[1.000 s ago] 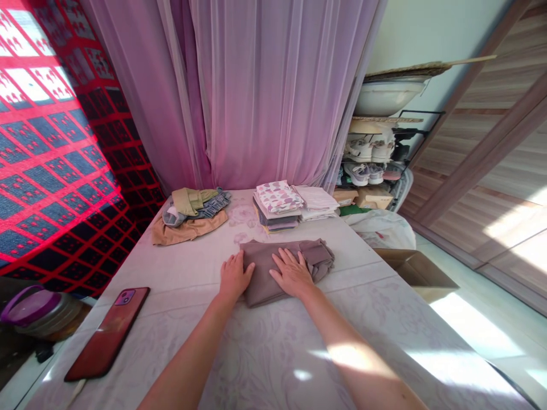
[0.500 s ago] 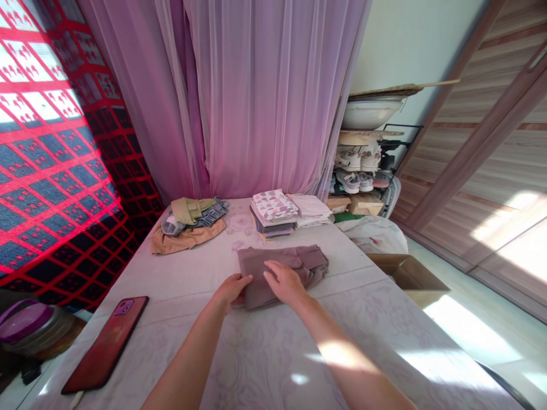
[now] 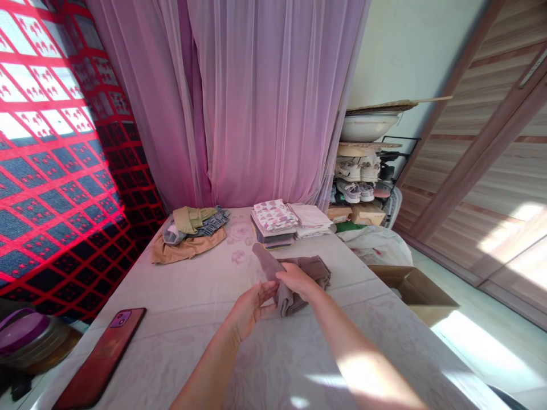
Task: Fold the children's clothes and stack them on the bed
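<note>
The brown garment [image 3: 317,266] is matt, soft-looking cloth, and the worktop [image 3: 194,304] looks smooth and cloth-covered. The phone [image 3: 100,359] looks hard and glossy; the curtain [image 3: 256,114] is sheer, thin fabric. The doors [image 3: 487,165] show smooth wood grain, the open box [image 3: 423,285] matt cardboard.

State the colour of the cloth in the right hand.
Muted mauve-brown cloth, no print visible; seen best in the head view.
</note>
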Motion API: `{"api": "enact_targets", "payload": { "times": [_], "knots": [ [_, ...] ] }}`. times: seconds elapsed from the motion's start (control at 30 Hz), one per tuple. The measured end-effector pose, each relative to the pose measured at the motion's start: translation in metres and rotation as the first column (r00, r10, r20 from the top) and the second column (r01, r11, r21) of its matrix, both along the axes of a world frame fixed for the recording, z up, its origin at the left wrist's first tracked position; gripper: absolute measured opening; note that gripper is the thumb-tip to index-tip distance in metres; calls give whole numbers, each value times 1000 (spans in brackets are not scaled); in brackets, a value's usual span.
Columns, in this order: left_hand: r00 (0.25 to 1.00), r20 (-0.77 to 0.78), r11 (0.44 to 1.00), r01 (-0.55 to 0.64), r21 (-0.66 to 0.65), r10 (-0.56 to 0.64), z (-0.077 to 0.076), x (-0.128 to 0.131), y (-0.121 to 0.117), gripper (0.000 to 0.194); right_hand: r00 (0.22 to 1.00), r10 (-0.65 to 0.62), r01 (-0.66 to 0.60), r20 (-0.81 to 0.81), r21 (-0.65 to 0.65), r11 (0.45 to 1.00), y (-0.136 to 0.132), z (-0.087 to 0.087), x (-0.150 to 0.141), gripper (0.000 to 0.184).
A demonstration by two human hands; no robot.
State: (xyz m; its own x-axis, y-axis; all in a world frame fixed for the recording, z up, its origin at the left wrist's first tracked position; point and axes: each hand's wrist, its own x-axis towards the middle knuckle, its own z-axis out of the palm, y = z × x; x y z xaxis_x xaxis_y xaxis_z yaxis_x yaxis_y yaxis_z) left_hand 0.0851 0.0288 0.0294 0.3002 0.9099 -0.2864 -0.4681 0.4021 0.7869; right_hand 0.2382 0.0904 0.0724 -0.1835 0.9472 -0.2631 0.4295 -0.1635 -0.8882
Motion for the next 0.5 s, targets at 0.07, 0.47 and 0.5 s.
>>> {"api": "enact_targets", "payload": {
  "times": [0.07, 0.47, 0.5],
  "knots": [
    [999, -4, 998, -43, -47, 43, -5, -9, 1, 36, 991, -24, 22, -134, -18, 1000, 3, 8, 3, 20],
    [903, 290, 948, -311, -68, 317, -53, -121, -29, 34, 578, -220, 269, -786, -71, 960, 20, 103, 5, 16],
    [875, 357, 943, -329, -58, 327, -58, -126, -29, 37, 554, -234, 272, -799, -91, 958, 22, 106, -1, 14]
  ]
}}
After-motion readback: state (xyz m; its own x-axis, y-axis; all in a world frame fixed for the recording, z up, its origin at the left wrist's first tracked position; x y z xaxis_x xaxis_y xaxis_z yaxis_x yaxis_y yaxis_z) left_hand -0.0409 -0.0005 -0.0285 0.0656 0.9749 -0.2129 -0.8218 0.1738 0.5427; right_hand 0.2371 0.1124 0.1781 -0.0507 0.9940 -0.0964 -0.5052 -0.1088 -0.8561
